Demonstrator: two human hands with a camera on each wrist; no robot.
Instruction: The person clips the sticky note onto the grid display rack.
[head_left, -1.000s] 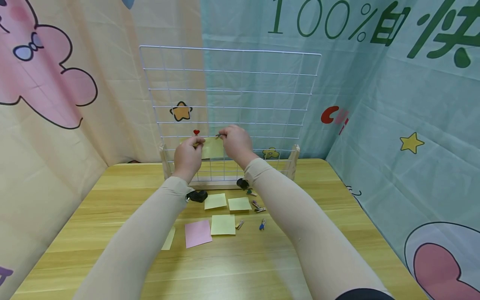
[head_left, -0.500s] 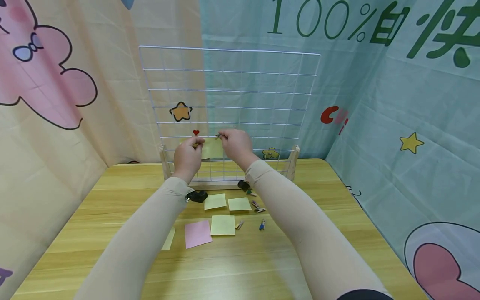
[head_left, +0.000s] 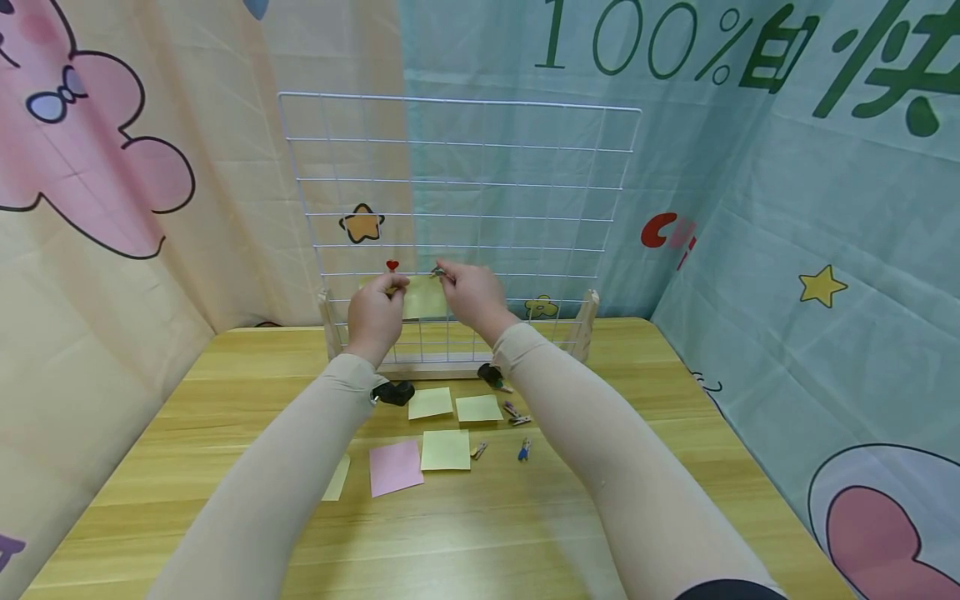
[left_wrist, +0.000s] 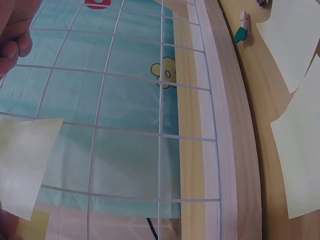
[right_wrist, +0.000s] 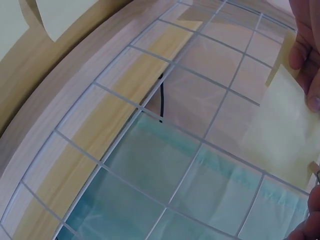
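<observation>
Pink note (head_left: 396,468) and loose clips (head_left: 524,450) on table (head_left: 480,542), below and nearer than fingers (head_left: 395,282). Left hand (head_left: 377,317): thumb and fingers pinch yellow note (head_left: 426,298) at its left edge. Right hand (head_left: 476,295): fingertips together, pinching a clip (right_wrist: 314,168) at the note's upper right corner. Grid (head_left: 461,101) just behind fingers; cloth (head_left: 750,333) farther back, beyond them.

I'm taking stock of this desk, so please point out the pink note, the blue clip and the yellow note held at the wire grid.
Pink note (head_left: 397,468): head view, middle of its sheet.
Blue clip (head_left: 524,451): head view, middle of its body.
Held yellow note (head_left: 425,298): head view, sheet's exposed middle.
</observation>
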